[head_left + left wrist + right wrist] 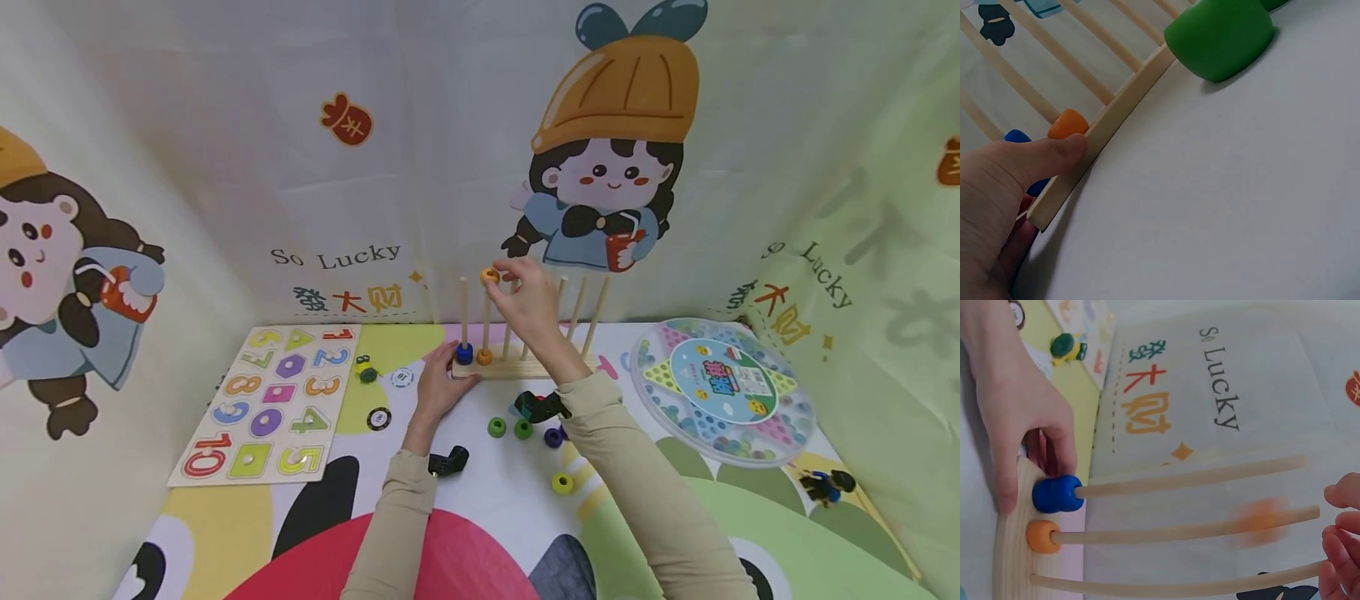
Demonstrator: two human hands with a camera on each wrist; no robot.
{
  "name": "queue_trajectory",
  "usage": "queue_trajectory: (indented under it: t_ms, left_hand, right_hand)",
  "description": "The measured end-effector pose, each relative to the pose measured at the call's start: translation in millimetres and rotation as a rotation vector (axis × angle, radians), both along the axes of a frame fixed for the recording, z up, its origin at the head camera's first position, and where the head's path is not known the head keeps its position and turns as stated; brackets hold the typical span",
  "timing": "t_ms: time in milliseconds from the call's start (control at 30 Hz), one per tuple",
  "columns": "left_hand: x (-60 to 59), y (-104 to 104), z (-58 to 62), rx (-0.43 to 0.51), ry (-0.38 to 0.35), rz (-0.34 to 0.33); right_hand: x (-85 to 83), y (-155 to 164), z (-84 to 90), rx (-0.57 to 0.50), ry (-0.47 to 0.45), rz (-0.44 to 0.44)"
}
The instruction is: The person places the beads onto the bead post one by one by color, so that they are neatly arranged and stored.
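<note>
A wooden rack (517, 367) with several upright rods stands on the mat. A blue bead (465, 353) sits at the foot of the first rod and an orange bead (484, 357) at the foot of the second. My left hand (444, 371) grips the rack's left end, thumb (1044, 156) on the front edge of the base (1107, 128). My right hand (508, 282) is at the top of the second rod. A second orange bead (1262, 520) shows blurred on that rod, apart from my right fingertips (1342, 495).
Loose green beads (497, 427), a dark blue one (552, 437) and a yellow-green one (562, 482) lie in front of the rack. A number puzzle board (270, 404) lies at left, a round game board (720, 392) at right. Printed cloth walls close in behind.
</note>
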State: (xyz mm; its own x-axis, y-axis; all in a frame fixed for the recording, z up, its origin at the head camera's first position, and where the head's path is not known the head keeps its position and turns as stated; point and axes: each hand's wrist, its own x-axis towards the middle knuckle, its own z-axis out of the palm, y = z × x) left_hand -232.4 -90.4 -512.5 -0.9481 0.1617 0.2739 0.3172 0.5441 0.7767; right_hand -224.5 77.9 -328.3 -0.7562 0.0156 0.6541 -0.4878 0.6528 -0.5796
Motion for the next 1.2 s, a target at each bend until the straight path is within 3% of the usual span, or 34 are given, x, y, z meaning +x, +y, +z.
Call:
queue_trajectory:
  t_ms: [100,267,467,600,800,1100,1200]
  left_hand:
    - [-0.8,0.2,-0.5,-0.015,0.003,0.004]
    - [-2.8,0.2,-0.2,-0.019,0.004,0.010]
    - [-3.9,0.5,0.5,-0.023,-0.027,0.018]
    - [-2.6,0.6,-0.1,-0.015,-0.045,0.015]
    - [-2.0,-0.3,-0.9,-0.018,-0.014,0.018]
    - [-0.7,-3.1,-0.3,-0.018,-0.031,0.020]
    - [-3.1,7.2,0.2,-0.007,-0.031,0.024]
  right_hand:
    - [1.2,1.0,1.0,0.012,-0.004,-0.005]
    - [8.4,7.7,0.6,-0.066,0.011,0.057]
    - [18.6,25.7,-13.6,-0.083,-0.031,0.067]
    - [23.4,40.6,-31.8,-0.092,-0.121,0.056]
    - [29.9,60.4,-60.1,-0.083,-0.285,0.061]
    - [42.3,83.7,-101.9,0.001,-0.485,0.183]
    - [47.1,98.5,-110.7,0.067,-0.548,0.238]
